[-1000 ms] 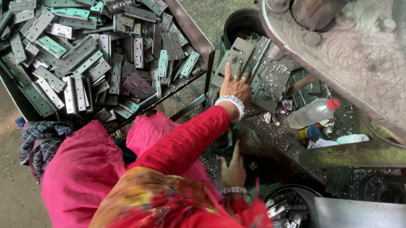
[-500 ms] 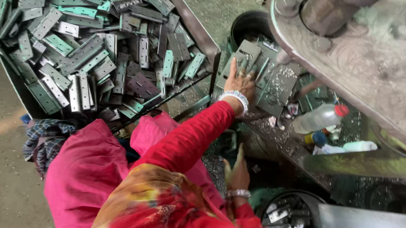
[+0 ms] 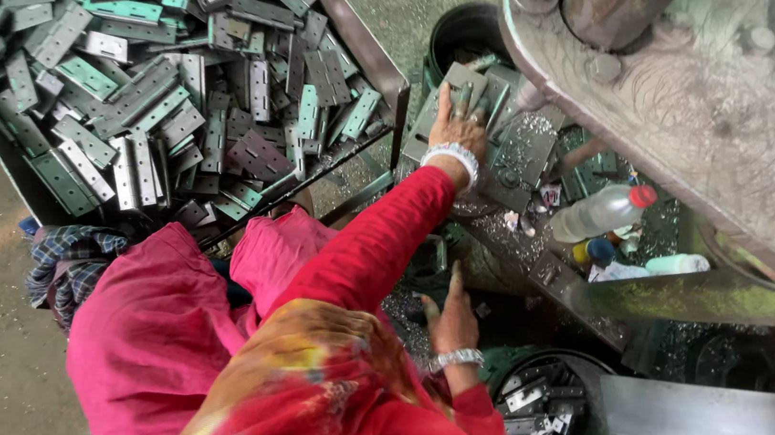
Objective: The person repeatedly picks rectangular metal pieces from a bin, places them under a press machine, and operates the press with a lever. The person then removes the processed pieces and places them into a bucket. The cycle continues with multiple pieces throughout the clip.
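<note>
My left hand (image 3: 457, 131), in a red sleeve with a white bangle, reaches forward and lies flat with fingers spread on a small stack of grey metal hinge plates (image 3: 510, 149) on the machine's bed. My right hand (image 3: 453, 322), wearing a silver bracelet, rests low by my lap over metal shavings, fingers loose, holding nothing. A large tray (image 3: 367, 48) at the upper left is heaped with several grey and green hinge plates (image 3: 134, 76).
A heavy press machine (image 3: 707, 98) fills the upper right. A plastic bottle with a red cap (image 3: 604, 211) lies below it. A black bucket (image 3: 465, 29) stands behind the stack. A dark bin with punched plates (image 3: 540, 406) sits by my right hand. A checked cloth (image 3: 67, 256) lies at left.
My left hand has stayed on the stack of plates, shifting slightly. My right hand has barely moved. The view has drifted a little.
</note>
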